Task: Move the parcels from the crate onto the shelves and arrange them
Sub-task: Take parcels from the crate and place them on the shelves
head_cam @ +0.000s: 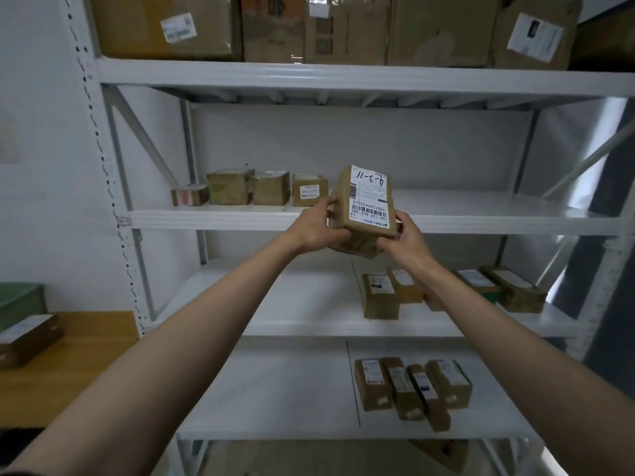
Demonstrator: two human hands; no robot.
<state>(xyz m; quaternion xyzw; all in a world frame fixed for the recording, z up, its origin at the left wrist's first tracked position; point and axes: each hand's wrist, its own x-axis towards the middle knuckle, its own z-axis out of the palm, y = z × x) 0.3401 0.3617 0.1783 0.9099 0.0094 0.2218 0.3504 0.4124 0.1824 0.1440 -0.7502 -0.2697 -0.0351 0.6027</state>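
Near the centre of the frame, both hands hold one brown parcel (360,207) up in the air, in front of the second shelf (481,214) of a white metal rack. The left hand (318,225) grips its left side, with the fingers curled around the far edge. The right hand (403,238) grips the lower right corner; its fingers go under the parcel, so I cannot tell how they lie there. The parcel is tilted, and its white label (369,197) faces the camera, with the handwritten mark "4-3-11" and barcodes on it.

Just left of the held parcel, a row of four small boxes (251,187) stands on the same shelf, close beside each other. On the top shelf (343,80), in the upper part of the frame, large cardboard boxes (309,25) stand side by side. On the third shelf (292,304), right of centre, several small parcels (379,297) stand — some are partly hidden behind the right forearm. On the lowest shelf (275,389), four long parcels (412,386) lie together, the inner ones slightly askew.

At the lower left there is a wooden table (75,365) with one dark parcel (27,338) on it, and behind it — a green crate (20,300), only partly in view.
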